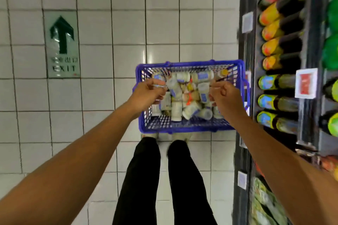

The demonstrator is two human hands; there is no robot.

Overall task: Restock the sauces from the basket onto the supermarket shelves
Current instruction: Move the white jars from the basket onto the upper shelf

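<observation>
A blue plastic basket (182, 128) stands on the tiled floor in front of my feet, holding several pale sauce bottles (176, 108) with blue labels and a few orange ones. My left hand (148, 94) hovers over the basket's left side, its thumb and fingers closing round the top of a tilted pale bottle (173, 87). My right hand (225, 97) is over the right side with curled fingers next to a bottle (204, 93); blur hides whether it holds anything. The shelves (274, 71) rise at the right.
The shelf unit holds rows of dark bottles with yellow and blue-green labels (268, 82) and price tags (306, 83). A green exit arrow sign (62, 44) is stuck to the white floor tiles at the left. My legs in black trousers (164, 179) stand just behind the basket.
</observation>
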